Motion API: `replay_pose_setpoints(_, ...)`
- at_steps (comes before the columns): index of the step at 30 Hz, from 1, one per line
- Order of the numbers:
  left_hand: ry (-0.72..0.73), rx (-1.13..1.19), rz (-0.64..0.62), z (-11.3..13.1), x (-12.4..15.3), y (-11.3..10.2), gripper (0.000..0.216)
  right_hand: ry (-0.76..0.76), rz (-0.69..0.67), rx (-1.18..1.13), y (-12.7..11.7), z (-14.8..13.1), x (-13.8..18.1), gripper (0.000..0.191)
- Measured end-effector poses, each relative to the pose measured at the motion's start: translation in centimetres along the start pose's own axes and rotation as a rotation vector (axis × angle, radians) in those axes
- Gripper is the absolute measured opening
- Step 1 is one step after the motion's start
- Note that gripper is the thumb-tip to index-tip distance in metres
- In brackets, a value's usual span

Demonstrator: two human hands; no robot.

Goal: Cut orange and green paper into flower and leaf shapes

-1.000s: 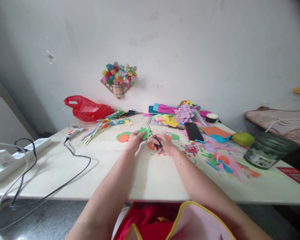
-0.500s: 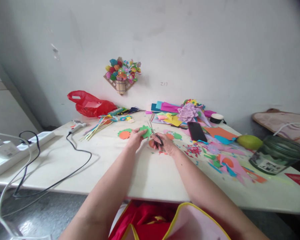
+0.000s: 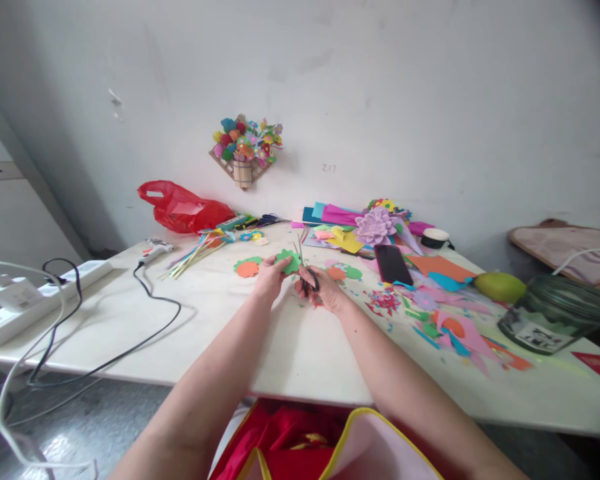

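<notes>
My left hand (image 3: 269, 278) pinches a green scalloped paper cutout (image 3: 289, 261) above the white table (image 3: 300, 353). Just to its right, my right hand (image 3: 323, 289) is closed round the black handles of a pair of scissors (image 3: 304, 267), whose blades point up into the green paper's right edge. An orange and green paper flower (image 3: 247, 267) lies flat just left of my left hand. More orange and green cutouts (image 3: 344, 273) lie just beyond my right hand.
A black phone (image 3: 392, 263), coloured paper sheets (image 3: 337, 227) and a purple paper flower (image 3: 375, 226) lie at the back. Scraps (image 3: 445, 327), a green fruit (image 3: 499, 287) and a dark jar (image 3: 555, 313) sit right. A glue gun (image 3: 153, 251), its cable, a power strip (image 3: 35, 300) and a red bag (image 3: 183, 210) are left.
The camera has shifted a little. My right hand with the scissors has closed in on the green paper; my left hand keeps holding it in much the same place.
</notes>
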State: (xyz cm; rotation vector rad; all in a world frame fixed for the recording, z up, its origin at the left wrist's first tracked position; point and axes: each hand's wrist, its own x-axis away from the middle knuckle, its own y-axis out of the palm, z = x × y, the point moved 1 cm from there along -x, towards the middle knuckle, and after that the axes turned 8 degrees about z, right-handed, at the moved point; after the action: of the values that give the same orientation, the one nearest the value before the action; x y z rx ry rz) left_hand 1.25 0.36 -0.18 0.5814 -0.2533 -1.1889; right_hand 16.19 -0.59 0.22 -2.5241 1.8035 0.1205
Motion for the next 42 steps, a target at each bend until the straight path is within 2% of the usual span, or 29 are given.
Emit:
replay_pose_setpoints(19, -0.022, 0.016, 0.065, -0.4, 0.1, 0.3, 0.032, -0.011, 0.016, 0.009, -0.2, 0.4, -0.2, 0.045)
replay_pose_setpoints(31, -0.07, 0.058, 0.029, -0.2, -0.1, 0.1, 0.029, 0.011, 0.006, 0.048, -0.4, 0.2, -0.1, 0.044)
replay_pose_setpoints(36, -0.074, -0.003, -0.045, 0.2, -0.3, -0.4, 0.028, 0.015, 0.002, 0.032, -0.9, -0.2, -0.1, 0.038)
replay_pose_setpoints(42, -0.099, -0.047, -0.089, 0.6, -0.7, -1.0, 0.029, 0.049, -0.083, 0.034, -1.9, 0.2, -0.8, 0.03)
